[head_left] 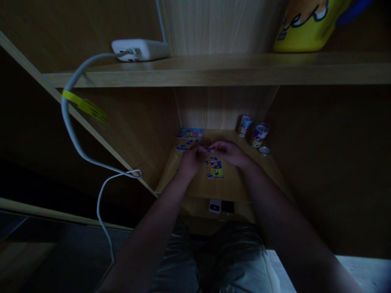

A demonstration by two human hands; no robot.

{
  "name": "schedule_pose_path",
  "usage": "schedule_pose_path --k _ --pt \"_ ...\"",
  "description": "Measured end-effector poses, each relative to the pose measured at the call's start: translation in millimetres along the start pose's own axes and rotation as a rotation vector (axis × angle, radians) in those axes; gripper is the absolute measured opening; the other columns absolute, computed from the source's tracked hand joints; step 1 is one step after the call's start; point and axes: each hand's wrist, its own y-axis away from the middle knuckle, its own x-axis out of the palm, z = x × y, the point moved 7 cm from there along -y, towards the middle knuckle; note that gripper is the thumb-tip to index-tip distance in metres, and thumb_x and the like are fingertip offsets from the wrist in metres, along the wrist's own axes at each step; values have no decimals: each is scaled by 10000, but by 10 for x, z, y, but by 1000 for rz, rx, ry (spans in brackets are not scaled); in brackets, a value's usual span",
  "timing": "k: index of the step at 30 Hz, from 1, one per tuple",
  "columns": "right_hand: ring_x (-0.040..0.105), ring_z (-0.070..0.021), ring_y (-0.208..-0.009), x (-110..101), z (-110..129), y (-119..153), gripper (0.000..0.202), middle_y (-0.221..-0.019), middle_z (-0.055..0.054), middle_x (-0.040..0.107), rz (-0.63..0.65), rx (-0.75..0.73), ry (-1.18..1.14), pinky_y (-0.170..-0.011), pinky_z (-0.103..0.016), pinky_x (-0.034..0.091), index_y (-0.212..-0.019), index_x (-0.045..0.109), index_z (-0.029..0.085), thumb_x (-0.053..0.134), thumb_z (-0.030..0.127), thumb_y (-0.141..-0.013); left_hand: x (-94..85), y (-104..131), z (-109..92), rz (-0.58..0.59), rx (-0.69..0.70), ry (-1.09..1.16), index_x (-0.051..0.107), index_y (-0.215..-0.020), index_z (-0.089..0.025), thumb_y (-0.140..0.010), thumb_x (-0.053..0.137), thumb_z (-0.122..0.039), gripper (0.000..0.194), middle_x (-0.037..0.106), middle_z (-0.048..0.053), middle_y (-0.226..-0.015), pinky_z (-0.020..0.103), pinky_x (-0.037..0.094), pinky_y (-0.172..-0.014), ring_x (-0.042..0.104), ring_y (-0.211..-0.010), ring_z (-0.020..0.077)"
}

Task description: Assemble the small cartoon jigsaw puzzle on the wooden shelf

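Both hands meet over the wooden desk. My left hand (193, 158) has its fingers pinched beside a small blue puzzle piece (209, 150). On the piece's other side, my right hand (226, 150) is closed at the fingertips, touching it. Just below them lies a partly joined puzzle (216, 167) with a yellow cartoon face and blue parts. Loose blue pieces (182, 147) are scattered left of my left hand, partly hidden by it. Behind them a flat picture card (191, 133) rests at the back left.
Two printed cans (244, 125) (259, 135) stand at the back right, with a round metal lid (264, 151) near them. An upper shelf (214, 75) bears a white charger (143, 49) with a hanging cable and a yellow mug (308, 28). Small devices (215, 206) lie below the desk edge.
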Motion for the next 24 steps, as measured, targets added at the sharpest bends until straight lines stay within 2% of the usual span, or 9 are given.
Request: schedule_pose_path --k 4,8,10,14,19,24 --pt "778 -242 -1004 -8 -35 0 438 -1048 -57 855 0 47 -96 -967 -392 618 -1012 825 230 859 642 -867 131 21 -46 -40 31 136 759 -978 -201 -1022 719 -217 61 835 40 -990 328 608 -892 773 -913 199" --pt "788 -246 -997 -90 -114 -10 376 -1048 -63 862 -8 64 -70 -982 -409 622 -991 833 229 867 583 -869 160 113 -99 -39 87 38 783 -1084 -217 -1044 664 -157 139 845 55 -1105 373 613 -985 784 -1020 223" --pt "789 -239 -969 -138 -167 -4 322 -1032 -60 861 6 88 -37 -957 -404 629 -984 830 228 875 523 -862 171 180 -158 -4 168 -54 794 -1111 -231 -1044 671 -158 158 842 65 -1149 425 593 -1075 775 -1119 254" --pt "777 -220 -891 -230 -232 44 222 -954 -41 851 42 126 65 -886 -373 629 -950 825 225 880 413 -846 239 303 -293 103 347 -142 799 -1089 -245 -1036 751 -226 74 832 73 -1223 489 536 -1190 740 -1249 285" --pt "780 -219 -887 -255 -222 105 132 -938 -29 856 92 138 143 -889 -366 620 -938 838 236 837 356 -882 342 361 -323 176 398 -239 802 -1151 -254 -991 848 -309 175 813 86 -1303 516 513 -1212 716 -1298 305" --pt "783 -220 -888 -218 -226 115 115 -942 -23 856 139 134 173 -887 -360 618 -934 841 242 819 346 -890 406 383 -302 211 421 -290 802 -1133 -249 -1001 839 -296 145 825 71 -1259 500 519 -1189 731 -1242 294"
